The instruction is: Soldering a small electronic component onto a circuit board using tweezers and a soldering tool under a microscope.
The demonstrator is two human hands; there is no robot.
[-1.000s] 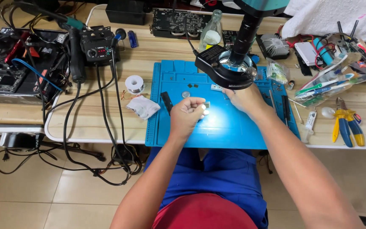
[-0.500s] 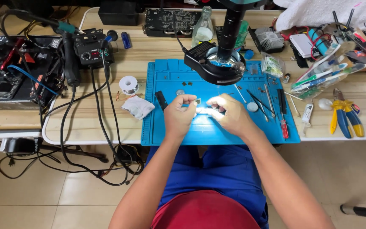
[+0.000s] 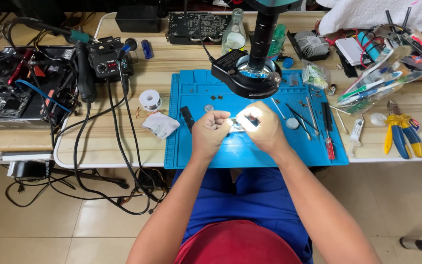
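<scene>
My left hand [image 3: 212, 133] and my right hand [image 3: 261, 126] meet over the blue work mat [image 3: 191, 146], both pinching a small flat part [image 3: 236, 126] between them. The part is brightly lit and mostly hidden by my fingers, so its kind is unclear. Just above my hands hangs a black microscope head with a ring light [image 3: 246, 74]. A small black tool [image 3: 187, 118] lies on the mat left of my left hand. Tweezers [image 3: 296, 117] and a red-handled screwdriver [image 3: 327, 133] lie on the mat to the right.
A solder spool [image 3: 150, 99] and a crumpled wipe [image 3: 160, 124] lie left of the mat. A soldering station [image 3: 107, 63] with black cables and circuit boards [image 3: 3, 93] fills the left. Yellow-and-blue pliers [image 3: 400, 133], a glass bottle [image 3: 234, 33] and tool clutter sit on the right and at the back.
My right hand came down from beside the microscope and joined my left hand at the middle of the mat. Both hands now grip the small part together.
</scene>
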